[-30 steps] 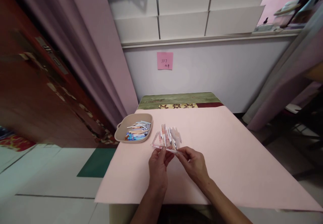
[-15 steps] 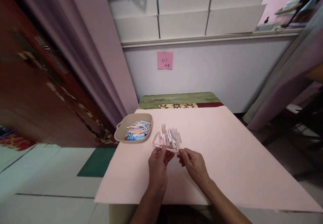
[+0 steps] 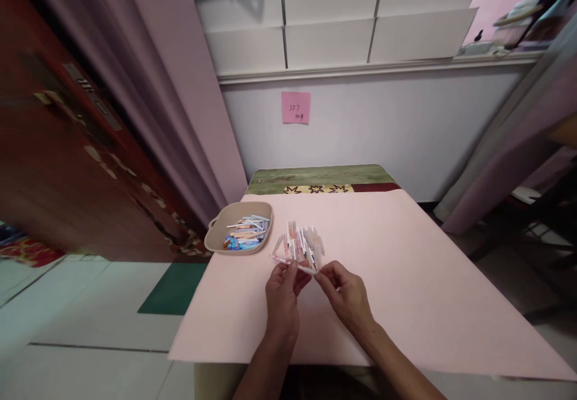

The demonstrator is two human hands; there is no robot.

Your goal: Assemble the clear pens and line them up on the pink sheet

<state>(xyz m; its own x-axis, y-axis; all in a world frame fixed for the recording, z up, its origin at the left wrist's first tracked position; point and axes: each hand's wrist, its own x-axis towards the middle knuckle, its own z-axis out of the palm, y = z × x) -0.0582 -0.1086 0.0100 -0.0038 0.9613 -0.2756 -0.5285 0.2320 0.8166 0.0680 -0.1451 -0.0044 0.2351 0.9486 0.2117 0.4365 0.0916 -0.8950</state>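
My left hand [image 3: 282, 295] is closed around a slim, pale pinkish pen [image 3: 305, 268], pinching it between thumb and fingers near the table's front half. The pen lies roughly crosswise, its right end reaching my right hand [image 3: 345, 292]. There the thumb and forefinger are pinched together on that end; whether a cap is in them is too small to tell. Just beyond both hands, a loose pile of pens [image 3: 300, 241] with clear, white and pinkish barrels rests on the table. The held pen partly overlaps the near edge of this pile.
A beige basket [image 3: 216, 233] holding several pens in blue, white, orange and brown stands at the table's left edge. Pink covering [image 3: 406, 304] spreads over the table, with a patterned green strip [image 3: 315, 178] at the back. A pink note [image 3: 296, 107] is on the wall.
My right fingertips have shifted slightly left and toward me at the pen's end, and the fingers look more curled. My left hand keeps its hold almost unmoved.
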